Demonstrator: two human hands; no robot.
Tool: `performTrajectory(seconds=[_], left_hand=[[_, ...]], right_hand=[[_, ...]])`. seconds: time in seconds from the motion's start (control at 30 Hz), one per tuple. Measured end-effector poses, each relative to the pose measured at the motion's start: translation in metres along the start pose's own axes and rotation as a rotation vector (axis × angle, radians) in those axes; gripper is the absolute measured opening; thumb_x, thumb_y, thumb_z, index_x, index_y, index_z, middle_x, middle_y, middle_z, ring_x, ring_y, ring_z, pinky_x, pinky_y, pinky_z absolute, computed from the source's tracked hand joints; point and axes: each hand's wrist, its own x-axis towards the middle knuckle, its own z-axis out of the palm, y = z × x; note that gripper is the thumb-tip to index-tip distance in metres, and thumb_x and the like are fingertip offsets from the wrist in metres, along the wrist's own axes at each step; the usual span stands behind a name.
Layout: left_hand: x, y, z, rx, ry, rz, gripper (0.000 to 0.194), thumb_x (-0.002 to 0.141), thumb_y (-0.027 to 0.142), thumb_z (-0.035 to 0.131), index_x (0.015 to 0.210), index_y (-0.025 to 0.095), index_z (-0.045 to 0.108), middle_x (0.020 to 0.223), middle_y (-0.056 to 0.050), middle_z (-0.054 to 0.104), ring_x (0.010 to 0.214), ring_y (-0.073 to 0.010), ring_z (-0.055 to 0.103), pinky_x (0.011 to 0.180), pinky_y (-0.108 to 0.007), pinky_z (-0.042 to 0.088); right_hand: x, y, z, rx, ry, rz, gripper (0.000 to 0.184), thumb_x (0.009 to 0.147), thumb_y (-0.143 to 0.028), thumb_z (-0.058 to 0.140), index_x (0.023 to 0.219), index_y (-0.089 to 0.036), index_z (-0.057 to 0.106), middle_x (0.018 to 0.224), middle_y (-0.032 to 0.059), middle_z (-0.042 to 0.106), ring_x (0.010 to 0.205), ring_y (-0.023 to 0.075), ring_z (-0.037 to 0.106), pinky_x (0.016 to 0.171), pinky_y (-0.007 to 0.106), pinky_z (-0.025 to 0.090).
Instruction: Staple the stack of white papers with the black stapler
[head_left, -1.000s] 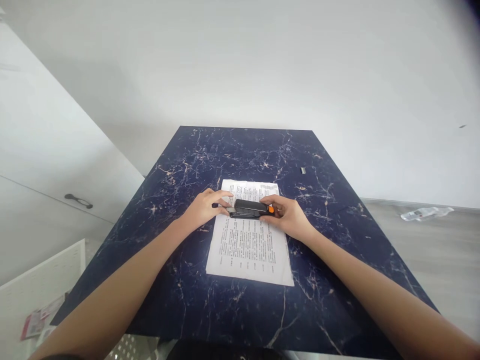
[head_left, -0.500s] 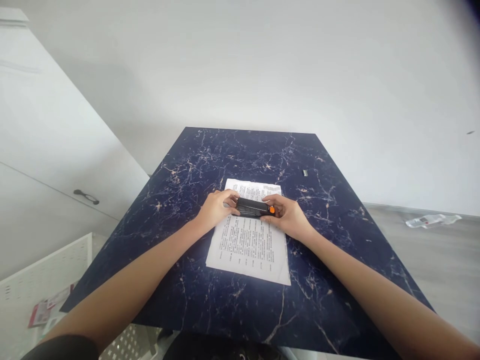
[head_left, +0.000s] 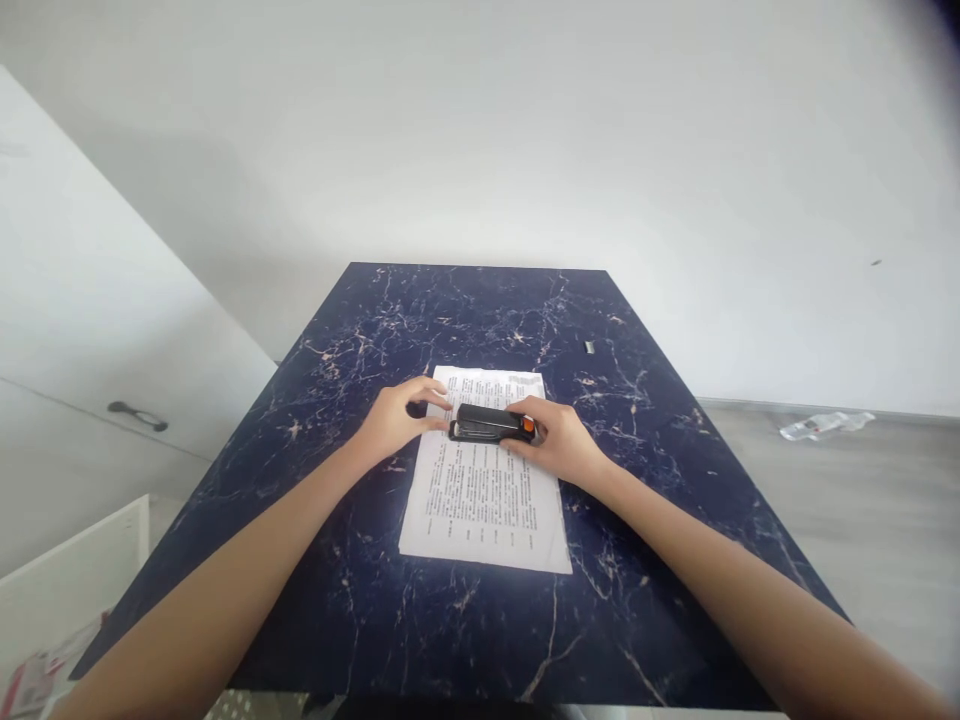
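Note:
A black stapler [head_left: 484, 424] with an orange part at its right end lies across the upper half of some printed paper sheets [head_left: 480, 510]. My right hand [head_left: 559, 437] grips the stapler's right end between thumb and fingers. Just off the stapler's left end is my left hand [head_left: 405, 415], thumb and fingers apart with nothing between them. Its fingertips are over the paper's left edge. The sheets lie flat on a dark blue marble-patterned table [head_left: 375, 630].
A small strip of staples [head_left: 589, 347] lies on the table at the far right. White drawers [head_left: 90, 330] with a dark handle stand at the left, above a white basket [head_left: 82, 570]. Clear plastic packaging [head_left: 825, 426] is on the floor at the right. A pale wall is behind the table.
My left hand has let go of the stapler's left end and moved away to the left. My right hand still holds the other end. The whole view has shifted slightly.

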Motion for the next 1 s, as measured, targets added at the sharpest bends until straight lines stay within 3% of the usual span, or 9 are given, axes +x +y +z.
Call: performTrajectory(seconds=[0.13,0.3,0.53,0.6,0.77,1.0], left_hand=[[0.001,-0.01,-0.009,-0.012,0.137,-0.097,0.027,0.096,0.048,0.063,0.104,0.022,0.064,0.092,-0.005,0.079,0.087,-0.023,0.074,0.085,-0.037,0.052],[0.003,-0.012,-0.005,-0.007,0.016,-0.082,0.027,0.099,0.049,0.057,0.1,0.022,0.063,0.089,-0.003,0.077,0.084,-0.0213,0.073,0.082,-0.034,0.051],[0.005,-0.008,-0.003,0.144,-0.102,-0.052,0.029,0.099,0.049,0.055,0.1,0.024,0.069,0.092,-0.004,0.077,0.088,-0.0224,0.072,0.081,-0.034,0.052],[0.005,-0.006,-0.003,0.168,-0.113,-0.048,0.028,0.099,0.047,0.054,0.1,0.023,0.069,0.093,-0.004,0.076,0.088,-0.0219,0.071,0.08,-0.033,0.052],[0.005,-0.001,0.001,0.21,-0.11,0.0,0.026,0.098,0.043,0.055,0.097,0.022,0.07,0.091,-0.004,0.075,0.083,-0.0204,0.069,0.079,-0.032,0.052],[0.005,-0.001,-0.001,0.298,-0.109,0.032,0.025,0.1,0.039,0.053,0.097,0.023,0.072,0.092,-0.004,0.074,0.083,-0.0208,0.067,0.078,-0.033,0.051]], right_hand=[[0.002,-0.003,-0.022,-0.093,-0.12,-0.009,0.022,0.08,-0.027,0.075,0.1,-0.023,0.065,0.094,0.0019,0.069,0.079,0.0173,0.061,0.071,0.031,0.045],[-0.02,0.005,-0.062,-0.163,-0.237,0.027,0.014,0.082,-0.026,0.073,0.095,-0.023,0.066,0.086,0.0014,0.067,0.075,0.0171,0.06,0.069,0.03,0.043],[-0.11,0.059,-0.115,-0.264,-0.061,0.204,0.029,0.087,-0.045,0.073,0.108,-0.026,0.071,0.083,0.0035,0.068,0.06,0.018,0.054,0.059,0.034,0.042],[-0.128,0.071,-0.119,-0.278,0.023,0.241,0.037,0.085,-0.049,0.074,0.115,-0.027,0.07,0.091,0.0065,0.07,0.064,0.0211,0.058,0.06,0.037,0.045],[-0.141,0.078,-0.113,-0.245,0.137,0.211,0.037,0.086,-0.049,0.073,0.115,-0.028,0.068,0.111,0.0116,0.069,0.1,0.0326,0.067,0.087,0.047,0.054],[-0.137,0.082,-0.114,-0.184,0.015,0.212,0.028,0.091,-0.047,0.068,0.107,-0.026,0.066,0.102,0.0091,0.068,0.088,0.0278,0.067,0.075,0.04,0.053]])
